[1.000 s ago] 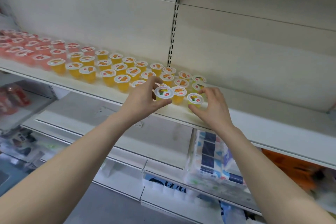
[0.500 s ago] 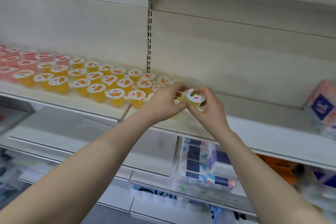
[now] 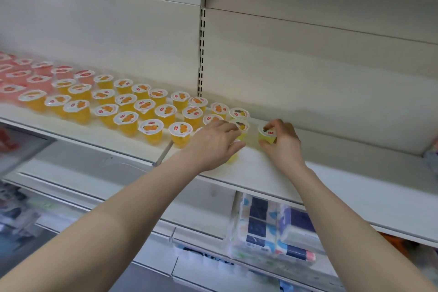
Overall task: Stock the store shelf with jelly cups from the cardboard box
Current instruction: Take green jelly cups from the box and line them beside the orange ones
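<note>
The yellow jelly cup (image 3: 267, 135), which half a second ago was being held up between both hands in front of the shelf (image 3: 336, 173), is now being lowered onto the shelf board by the right hand (image 3: 283, 143) alone. It is being pinched by the rim and side between curled fingers and thumb, upright, and whether its base is already touching the board cannot be told. The hands are no longer being kept together: the left hand (image 3: 213, 142) is being spread at 9 o'clock of the right one, over a half-hidden cup (image 3: 231, 159) at the shelf's front edge. Whether that cup is being gripped or only covered cannot be told.

The new cup is being placed at the 3 o'clock end of the orange jelly cups (image 3: 142, 106), just beside the last ones, so a fresh column is being started there. Toward 3 o'clock bare shelf is being left for more stock. Pink jelly cups (image 3: 16, 76) are being kept at the far 9 o'clock end. The cardboard box is not being shown, so a return to it is probably being called for next.
</note>
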### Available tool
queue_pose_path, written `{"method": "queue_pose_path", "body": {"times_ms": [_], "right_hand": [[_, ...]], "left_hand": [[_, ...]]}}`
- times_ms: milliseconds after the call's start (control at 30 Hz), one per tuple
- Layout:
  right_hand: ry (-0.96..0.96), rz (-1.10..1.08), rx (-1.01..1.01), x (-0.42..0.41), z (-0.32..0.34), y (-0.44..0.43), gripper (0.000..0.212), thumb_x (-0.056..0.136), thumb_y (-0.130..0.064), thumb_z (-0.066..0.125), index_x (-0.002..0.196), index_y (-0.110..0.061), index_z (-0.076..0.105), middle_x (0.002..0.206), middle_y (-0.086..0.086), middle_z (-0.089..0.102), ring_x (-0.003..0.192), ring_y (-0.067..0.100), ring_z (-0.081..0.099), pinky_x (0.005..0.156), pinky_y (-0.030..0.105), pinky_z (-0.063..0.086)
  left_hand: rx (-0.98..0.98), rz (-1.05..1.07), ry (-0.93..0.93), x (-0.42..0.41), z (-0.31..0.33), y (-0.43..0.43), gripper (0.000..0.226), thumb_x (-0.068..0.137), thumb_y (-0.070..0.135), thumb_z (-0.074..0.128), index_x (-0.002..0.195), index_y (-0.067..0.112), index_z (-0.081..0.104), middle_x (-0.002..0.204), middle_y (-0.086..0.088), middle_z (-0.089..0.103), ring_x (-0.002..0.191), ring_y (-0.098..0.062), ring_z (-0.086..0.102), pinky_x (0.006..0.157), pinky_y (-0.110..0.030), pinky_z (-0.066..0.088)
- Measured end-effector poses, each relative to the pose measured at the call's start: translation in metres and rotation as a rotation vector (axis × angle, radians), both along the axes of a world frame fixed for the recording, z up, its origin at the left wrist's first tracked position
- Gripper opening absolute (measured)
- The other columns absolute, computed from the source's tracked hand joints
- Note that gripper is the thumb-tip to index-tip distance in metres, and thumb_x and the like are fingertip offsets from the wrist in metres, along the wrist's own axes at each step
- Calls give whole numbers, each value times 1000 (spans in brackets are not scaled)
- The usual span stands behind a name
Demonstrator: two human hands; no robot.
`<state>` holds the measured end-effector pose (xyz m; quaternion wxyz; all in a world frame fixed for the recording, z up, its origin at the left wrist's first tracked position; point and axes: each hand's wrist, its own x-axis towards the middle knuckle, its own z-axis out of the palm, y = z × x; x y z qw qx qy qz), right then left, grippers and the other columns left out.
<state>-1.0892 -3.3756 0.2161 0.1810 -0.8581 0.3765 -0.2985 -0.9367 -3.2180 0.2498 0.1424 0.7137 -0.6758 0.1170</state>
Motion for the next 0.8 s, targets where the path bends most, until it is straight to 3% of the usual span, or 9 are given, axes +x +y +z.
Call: {"method": "queue_pose_path", "body": {"times_ms": [200, 367, 500, 667, 800], "right_hand": [[-8, -28, 63, 23, -1, -17, 33, 82, -17, 73, 110, -22, 57, 112, -1, 50, 91, 23, 61, 78, 25, 38], [-22, -24, 70, 34, 0, -20, 32, 83, -14, 72, 111, -20, 57, 116, 2, 50, 95, 24, 63, 85, 31, 47], [34, -11, 41, 32, 0, -21, 36, 83, -13, 72, 115, -20, 57, 120, 3, 50, 102, 24, 60, 82, 29, 43], [173, -4, -134, 20, 7, -15, 47, 85, -19, 69, 129, -18, 55, 128, 6, 50, 115, 29, 50, 90, 36, 43], [183, 4, -355, 17, 20, 4, 44, 85, -19, 70, 126, -10, 59, 126, 13, 55, 107, 36, 53, 88, 39, 45]], "left_hand": [[29, 16, 102, 6, -1, -2, 47, 99, 45, 40, 127, 15, 63, 132, -3, 60, 117, -27, 54, 99, -36, 40], [41, 11, 98, 9, -2, -2, 60, 94, 51, 28, 126, 15, 63, 129, -4, 61, 111, -29, 58, 93, -37, 45], [62, 7, 93, 10, -1, -3, 65, 92, 53, 23, 126, 14, 62, 129, -4, 61, 113, -29, 56, 93, -39, 48], [44, -3, 80, 18, 3, 2, 65, 93, 53, 24, 127, 12, 62, 128, -6, 62, 118, -27, 53, 99, -37, 42], [-41, 33, 49, 42, 10, 18, 45, 99, 42, 46, 128, 11, 62, 129, -8, 61, 121, -28, 52, 100, -37, 41]]}}
